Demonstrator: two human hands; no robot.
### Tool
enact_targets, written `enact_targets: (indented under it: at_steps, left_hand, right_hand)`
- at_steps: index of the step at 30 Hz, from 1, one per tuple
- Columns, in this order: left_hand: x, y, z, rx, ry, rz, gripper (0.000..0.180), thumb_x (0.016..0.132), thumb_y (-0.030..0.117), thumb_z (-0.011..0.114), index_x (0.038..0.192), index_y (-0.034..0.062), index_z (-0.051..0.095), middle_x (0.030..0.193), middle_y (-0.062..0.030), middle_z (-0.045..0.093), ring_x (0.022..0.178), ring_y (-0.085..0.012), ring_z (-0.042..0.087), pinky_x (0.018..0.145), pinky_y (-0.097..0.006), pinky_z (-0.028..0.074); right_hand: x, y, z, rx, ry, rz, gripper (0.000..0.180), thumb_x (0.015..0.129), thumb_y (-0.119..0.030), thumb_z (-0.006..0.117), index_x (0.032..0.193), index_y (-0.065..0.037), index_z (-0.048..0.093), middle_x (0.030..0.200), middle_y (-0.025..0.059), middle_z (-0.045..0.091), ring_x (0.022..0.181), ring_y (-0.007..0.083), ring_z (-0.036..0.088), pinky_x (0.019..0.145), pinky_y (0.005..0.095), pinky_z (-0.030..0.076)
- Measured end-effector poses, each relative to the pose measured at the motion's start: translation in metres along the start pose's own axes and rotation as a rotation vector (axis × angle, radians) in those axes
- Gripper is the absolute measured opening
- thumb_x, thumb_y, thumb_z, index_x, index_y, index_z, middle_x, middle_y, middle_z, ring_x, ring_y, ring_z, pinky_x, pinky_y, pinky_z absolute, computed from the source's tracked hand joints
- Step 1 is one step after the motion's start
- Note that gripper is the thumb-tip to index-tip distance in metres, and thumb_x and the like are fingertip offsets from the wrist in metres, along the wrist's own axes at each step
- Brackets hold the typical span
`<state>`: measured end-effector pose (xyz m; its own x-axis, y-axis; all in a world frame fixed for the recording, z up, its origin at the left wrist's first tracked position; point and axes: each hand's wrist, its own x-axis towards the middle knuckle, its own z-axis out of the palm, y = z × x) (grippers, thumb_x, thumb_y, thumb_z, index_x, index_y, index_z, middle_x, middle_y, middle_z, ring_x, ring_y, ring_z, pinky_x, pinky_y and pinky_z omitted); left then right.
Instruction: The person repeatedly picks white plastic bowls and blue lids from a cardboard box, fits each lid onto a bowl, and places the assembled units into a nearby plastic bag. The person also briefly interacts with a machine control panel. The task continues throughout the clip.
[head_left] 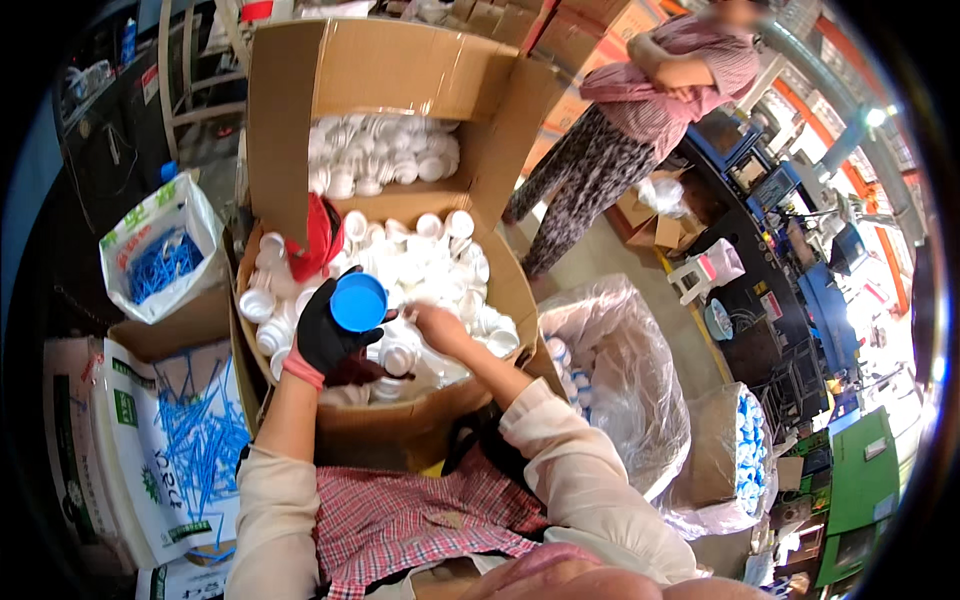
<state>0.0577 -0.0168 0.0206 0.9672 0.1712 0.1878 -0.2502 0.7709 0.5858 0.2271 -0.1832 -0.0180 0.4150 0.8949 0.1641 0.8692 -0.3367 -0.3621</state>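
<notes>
While I leaned over the cardboard box [505, 290] on my lap, my left hand [325, 335], in its black glove, had the blue cap [358, 301] pinched by its rim, fingers curled around the edge and closed firmly on it, the open side turned up toward me above the heap. It looked a light, stiff piece of moulded plastic, smooth enough to slip, so the rim was the sensible place to hold it; a squeeze across the middle would have gained nothing. My bare right hand [435, 325] was down among the white plastic pieces [420, 260] in the box, just beside the cap, fingers bent together over one of them; whether I had actually picked one up I could not tell, since the fingers hid it. Those white pieces looked equally light and hard, loose in the pile, easy to take singly by the edge. A bag of blue sticks [160, 262] stood well to my left.
</notes>
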Motion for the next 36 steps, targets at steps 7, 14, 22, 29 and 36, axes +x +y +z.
enact_targets:
  at_steps: [7, 14, 22, 29, 36]
  left_hand:
    - [0.008, -0.004, -0.006, -0.371, 0.087, 0.028, 0.060, 0.092, 0.055, 0.045, 0.138, 0.0174, 0.038, 0.135, -0.0185, 0.044, 0.118, -0.0481, 0.046, 0.086, -0.054, 0.050]
    - [-0.004, 0.012, 0.007, -0.339, -0.074, 0.009, 0.060, 0.096, 0.043, 0.044, 0.140, 0.0050, 0.029, 0.138, -0.0230, 0.041, 0.127, -0.0438, 0.042, 0.092, -0.051, 0.047]
    - [0.009, 0.004, 0.019, -0.454, -0.011, 0.052, 0.068, 0.092, 0.044, 0.050, 0.141, 0.0027, 0.028, 0.147, -0.0247, 0.027, 0.132, -0.0511, 0.028, 0.095, -0.058, 0.043]
    - [0.013, -0.005, 0.000, -0.022, 0.207, -0.035, 0.071, 0.092, 0.054, 0.047, 0.140, 0.0053, 0.029, 0.128, -0.0197, 0.050, 0.112, -0.0332, 0.057, 0.079, -0.046, 0.055]
    - [-0.003, -0.014, -0.015, 1.465, -0.049, 0.287, 0.121, 0.048, 0.039, 0.092, 0.140, -0.0009, 0.024, 0.092, -0.0135, 0.057, 0.081, -0.0237, 0.059, 0.070, -0.033, 0.049]
  right_hand:
    - [-0.015, 0.001, 0.062, -0.406, -0.249, -0.545, 0.039, 0.075, -0.010, 0.059, 0.114, -0.016, 0.055, 0.116, 0.0044, 0.053, 0.103, 0.0313, 0.052, 0.069, 0.0441, 0.048]
    - [-0.015, -0.007, 0.014, 0.087, 0.067, -0.229, 0.060, 0.068, -0.014, 0.076, 0.122, -0.010, 0.052, 0.109, 0.0120, 0.052, 0.101, 0.0307, 0.051, 0.081, 0.0364, 0.046]
    - [-0.023, -0.001, -0.060, 1.906, -0.006, 0.158, 0.058, 0.082, -0.016, 0.057, 0.136, -0.010, 0.036, 0.126, 0.0086, 0.051, 0.109, 0.0252, 0.055, 0.083, 0.0432, 0.050]
    - [-0.037, -0.025, -0.088, 0.644, 0.048, -0.134, 0.055, 0.066, -0.004, 0.069, 0.119, -0.008, 0.055, 0.119, 0.0096, 0.051, 0.111, 0.0240, 0.050, 0.093, 0.0345, 0.043]
    - [-0.037, -0.038, -0.072, -0.195, 0.084, -0.540, 0.058, 0.060, 0.001, 0.064, 0.117, -0.008, 0.059, 0.138, -0.0002, 0.045, 0.102, 0.0296, 0.051, 0.084, 0.0367, 0.050]
